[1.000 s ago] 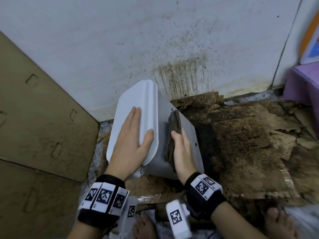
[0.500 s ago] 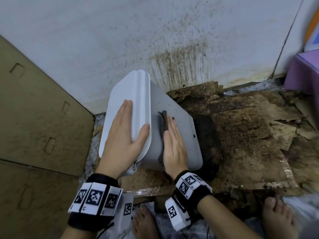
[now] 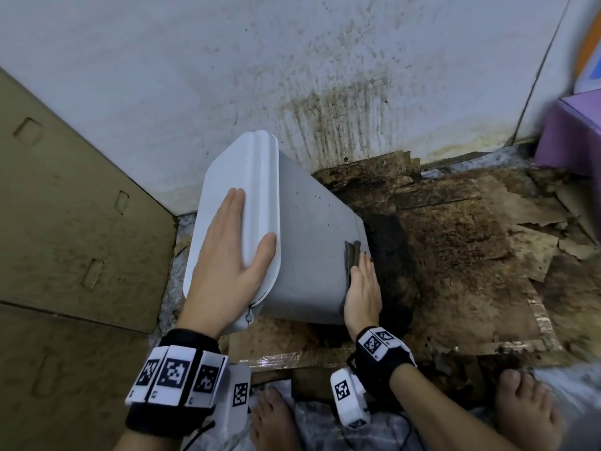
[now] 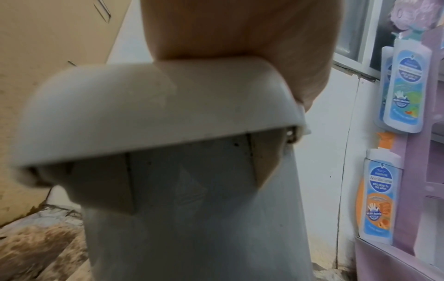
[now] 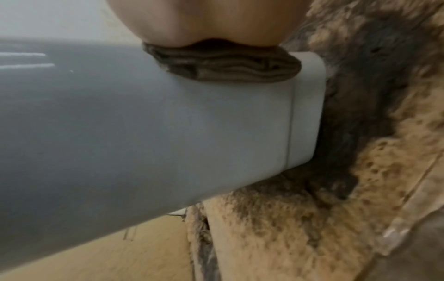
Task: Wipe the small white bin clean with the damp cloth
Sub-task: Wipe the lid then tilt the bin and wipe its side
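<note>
The small white bin (image 3: 309,249) leans tilted, its base down on the dirty floor and its lidded top toward the upper left. My left hand (image 3: 227,255) lies flat on the white lid (image 3: 234,190), thumb hooked over the lid's edge; the left wrist view shows the lid (image 4: 149,106) under my palm. My right hand (image 3: 362,288) presses a folded dark brown cloth (image 3: 353,255) flat against the bin's side, close to its base. In the right wrist view the cloth (image 5: 221,66) sits squashed between my palm and the grey-white bin wall (image 5: 168,123).
A stained white wall (image 3: 325,92) stands behind the bin. Brown cardboard (image 3: 65,222) leans at the left. Mouldy, torn cardboard (image 3: 471,239) covers the floor at the right, with a purple box (image 3: 572,131) beyond. My bare feet (image 3: 273,418) are near the bottom edge. Soap bottles (image 4: 403,89) hang at the right.
My right hand has slid the cloth along the bin's side from near the lid down toward the base. The left hand has stayed flat on the lid.
</note>
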`<state>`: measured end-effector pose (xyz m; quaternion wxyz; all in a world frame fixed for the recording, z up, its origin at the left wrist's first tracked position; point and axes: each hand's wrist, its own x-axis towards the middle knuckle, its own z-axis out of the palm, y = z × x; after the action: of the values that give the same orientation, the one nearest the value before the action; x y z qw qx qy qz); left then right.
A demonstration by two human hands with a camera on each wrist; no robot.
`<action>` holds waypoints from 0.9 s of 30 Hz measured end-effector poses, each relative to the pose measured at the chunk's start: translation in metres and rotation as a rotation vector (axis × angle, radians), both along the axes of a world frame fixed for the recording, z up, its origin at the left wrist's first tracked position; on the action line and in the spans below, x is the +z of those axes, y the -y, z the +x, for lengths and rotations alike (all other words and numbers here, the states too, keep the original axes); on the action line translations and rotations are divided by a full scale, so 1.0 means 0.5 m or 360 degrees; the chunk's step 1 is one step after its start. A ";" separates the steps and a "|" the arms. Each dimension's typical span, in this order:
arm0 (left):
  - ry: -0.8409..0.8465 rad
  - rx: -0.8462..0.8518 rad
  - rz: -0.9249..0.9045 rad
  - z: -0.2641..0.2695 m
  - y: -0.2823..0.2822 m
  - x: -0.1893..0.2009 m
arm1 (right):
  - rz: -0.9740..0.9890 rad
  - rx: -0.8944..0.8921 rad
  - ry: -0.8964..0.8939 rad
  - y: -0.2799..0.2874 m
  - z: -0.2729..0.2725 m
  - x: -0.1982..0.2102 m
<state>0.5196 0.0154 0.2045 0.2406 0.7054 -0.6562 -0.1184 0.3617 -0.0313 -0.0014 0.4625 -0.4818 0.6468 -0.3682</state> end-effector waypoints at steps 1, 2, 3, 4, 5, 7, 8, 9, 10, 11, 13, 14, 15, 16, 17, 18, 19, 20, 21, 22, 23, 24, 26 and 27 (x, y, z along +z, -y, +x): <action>0.0003 -0.0001 -0.0001 -0.001 0.001 0.000 | 0.0062 -0.0043 0.0089 -0.004 0.006 0.026; 0.0006 -0.0005 -0.0005 -0.003 0.002 0.000 | 0.0083 -0.0049 0.0150 -0.008 0.017 0.055; 0.0013 -0.0009 -0.0009 -0.004 0.003 0.001 | 0.0019 -0.0027 0.0175 -0.013 0.028 0.089; 0.0024 -0.0010 -0.0011 -0.006 0.004 0.001 | -0.0041 0.0027 0.0170 -0.017 0.040 0.125; 0.0034 -0.0007 -0.0012 -0.009 0.004 0.001 | -0.0117 0.0091 0.0154 -0.023 0.051 0.156; 0.0043 -0.0005 -0.0004 -0.014 0.006 0.001 | -0.0274 0.0281 0.0174 -0.028 0.073 0.210; 0.0043 -0.0003 0.0004 -0.016 0.007 0.002 | -0.0335 0.0363 0.0189 -0.029 0.081 0.231; 0.0043 -0.0002 0.0010 -0.018 0.007 0.002 | -0.0397 0.0424 0.0201 -0.029 0.085 0.250; 0.0041 -0.0001 0.0011 -0.018 0.008 0.001 | -0.0441 0.0467 0.0204 -0.029 0.088 0.261; 0.0036 0.0000 0.0010 -0.017 0.008 0.001 | -0.0471 0.0493 0.0205 -0.030 0.089 0.263; 0.0020 0.0005 0.0012 -0.013 0.009 0.000 | -0.0549 0.0506 0.0223 -0.032 0.084 0.255; 0.0016 0.0006 0.0009 -0.011 0.008 -0.001 | -0.0620 0.0493 0.0218 -0.034 0.078 0.246; 0.0013 0.0005 0.0004 -0.010 0.007 -0.001 | -0.0693 0.0484 0.0195 -0.036 0.070 0.232; 0.0009 0.0002 -0.0002 -0.009 0.006 -0.001 | -0.0757 0.0473 0.0160 -0.037 0.063 0.215; 0.0007 -0.0002 -0.0008 -0.009 0.005 -0.001 | -0.0788 0.0448 0.0123 -0.038 0.054 0.191; 0.0005 -0.0004 -0.0014 -0.008 0.005 -0.001 | -0.0779 0.0409 0.0092 -0.037 0.045 0.164; 0.0001 -0.0003 -0.0018 -0.008 0.004 0.000 | -0.0730 0.0359 0.0082 -0.038 0.034 0.133; -0.0005 0.0000 -0.0019 -0.006 0.003 0.000 | -0.0659 0.0299 0.0070 -0.040 0.021 0.102; -0.0012 0.0004 -0.0016 -0.004 0.002 0.000 | -0.0570 0.0237 0.0057 -0.044 0.008 0.068; -0.0015 0.0007 -0.0015 -0.001 0.002 -0.001 | -0.0464 0.0178 0.0044 -0.048 -0.005 0.037; -0.0016 0.0009 -0.0017 0.002 0.000 -0.001 | -0.0353 0.0127 0.0031 -0.053 -0.016 0.010; -0.0018 0.0009 -0.0023 0.004 -0.001 -0.002 | -0.0256 0.0083 0.0033 -0.056 -0.024 -0.009; -0.0025 0.0001 -0.0033 0.005 0.001 -0.003 | -0.0146 0.0006 0.0076 -0.053 -0.029 -0.028; -0.0023 0.0001 -0.0034 0.004 0.002 -0.003 | -0.0114 -0.0030 0.0105 -0.049 -0.027 -0.030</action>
<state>0.5216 0.0142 0.2028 0.2529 0.7022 -0.6553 -0.1166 0.3480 -0.0071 -0.0163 0.4625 -0.4796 0.6222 -0.4111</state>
